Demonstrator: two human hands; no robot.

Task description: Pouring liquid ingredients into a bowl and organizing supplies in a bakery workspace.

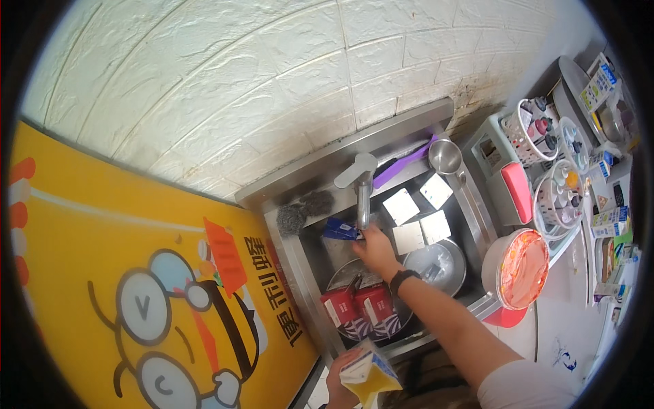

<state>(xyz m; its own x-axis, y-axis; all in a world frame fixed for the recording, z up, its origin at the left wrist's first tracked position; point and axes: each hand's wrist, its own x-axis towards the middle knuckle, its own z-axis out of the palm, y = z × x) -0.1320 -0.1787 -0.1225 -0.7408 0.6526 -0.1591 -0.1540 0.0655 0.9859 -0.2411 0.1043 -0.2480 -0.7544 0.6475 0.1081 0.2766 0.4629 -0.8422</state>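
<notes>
My right hand (pixel 377 250), with a dark band on its wrist, reaches into the steel sink (pixel 309 286) below the faucet (pixel 363 197). Its fingertips are at one end of a blue carton (pixel 339 229), partly hidden by the spout and fingers. At the lower edge of the view, my left hand (pixel 341 381) grips an opened carton (pixel 369 370) with yellow showing at its end. Two red cartons (pixel 357 309) with striped parts rest over a round metal bowl (pixel 403 327). Several white cartons (pixel 407 237) stand beside another metal bowl (pixel 452 260).
Steel wool scrubbers (pixel 292 219), a purple spatula (pixel 403 164) and a metal cup (pixel 445 156) lie along the sink's back ledge. Right of it stand a tub with red contents (pixel 521 268) and baskets of bottles (pixel 559 197). A yellow printed panel (pixel 127 230) borders the left.
</notes>
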